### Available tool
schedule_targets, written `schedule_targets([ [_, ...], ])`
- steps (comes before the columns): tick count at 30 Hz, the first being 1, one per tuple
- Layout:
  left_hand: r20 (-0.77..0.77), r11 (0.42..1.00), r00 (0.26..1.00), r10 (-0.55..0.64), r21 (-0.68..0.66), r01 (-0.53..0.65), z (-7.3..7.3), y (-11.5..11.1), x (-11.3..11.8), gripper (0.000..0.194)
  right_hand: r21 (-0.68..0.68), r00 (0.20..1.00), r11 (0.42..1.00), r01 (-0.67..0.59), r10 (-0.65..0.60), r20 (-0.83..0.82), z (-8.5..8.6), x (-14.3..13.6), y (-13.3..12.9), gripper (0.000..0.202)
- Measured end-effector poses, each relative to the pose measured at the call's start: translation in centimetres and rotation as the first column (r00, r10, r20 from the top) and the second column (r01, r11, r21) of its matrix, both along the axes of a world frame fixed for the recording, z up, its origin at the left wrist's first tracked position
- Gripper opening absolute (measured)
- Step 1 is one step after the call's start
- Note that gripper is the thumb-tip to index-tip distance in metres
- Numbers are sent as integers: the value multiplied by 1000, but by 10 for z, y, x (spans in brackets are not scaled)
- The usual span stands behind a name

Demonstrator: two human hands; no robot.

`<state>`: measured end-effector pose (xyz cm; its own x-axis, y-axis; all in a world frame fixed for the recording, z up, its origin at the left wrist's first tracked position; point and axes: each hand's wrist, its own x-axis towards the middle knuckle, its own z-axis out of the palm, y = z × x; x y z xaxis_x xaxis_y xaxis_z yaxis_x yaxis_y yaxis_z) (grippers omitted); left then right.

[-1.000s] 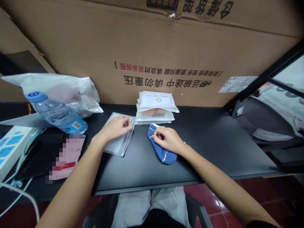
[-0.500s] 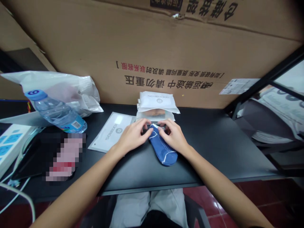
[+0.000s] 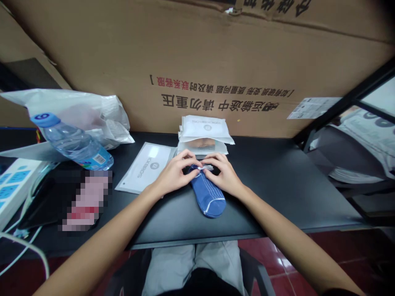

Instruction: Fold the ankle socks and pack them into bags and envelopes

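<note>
A blue sock [image 3: 210,196] with white lines lies on the black table, its toe toward me. At its far end, the opening is pinched between the fingers of my left hand [image 3: 177,172] and my right hand [image 3: 222,173]. Both thumbs press on the cuff, where some white-grey fabric shows; the fingertips beyond are partly hidden. Just past my hands stands a stack of frosted pouches [image 3: 205,130] with printed lettering. One flat frosted pouch [image 3: 145,168] lies left of my left hand, partly behind it.
On the left are a water bottle [image 3: 74,142] lying tilted, a white plastic bag [image 3: 108,119], a power strip [image 3: 18,185] with cables, and a blurred pink item [image 3: 88,201]. A large cardboard box [image 3: 185,49] walls the back. A black frame [image 3: 342,100] stands at right.
My hands have closed in on the sock's cuff, folding or bunching it so white-grey fabric shows. The sock has turned slightly and its toe has shifted a little left.
</note>
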<state>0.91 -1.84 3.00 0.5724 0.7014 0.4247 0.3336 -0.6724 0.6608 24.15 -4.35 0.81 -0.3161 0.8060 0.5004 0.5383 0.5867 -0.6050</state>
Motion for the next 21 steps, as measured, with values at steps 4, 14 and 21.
schedule_targets([
  [4, 46, 993, 994, -102, -53, 104, 8, -5, 2, 23, 29, 999, 999, -30, 31, -45, -2, -1, 0, 16],
  [14, -129, 976, 972, 198, -67, -207, 7, 5, -9, 31, 24, 984, 985, -169, 170, -46, 12, 2, -6, 17],
  [21, -185, 988, 974, 131, -52, -143, -3, 8, -9, 19, 33, 972, 972, -232, 231, 33, 22, 9, -11, 26],
])
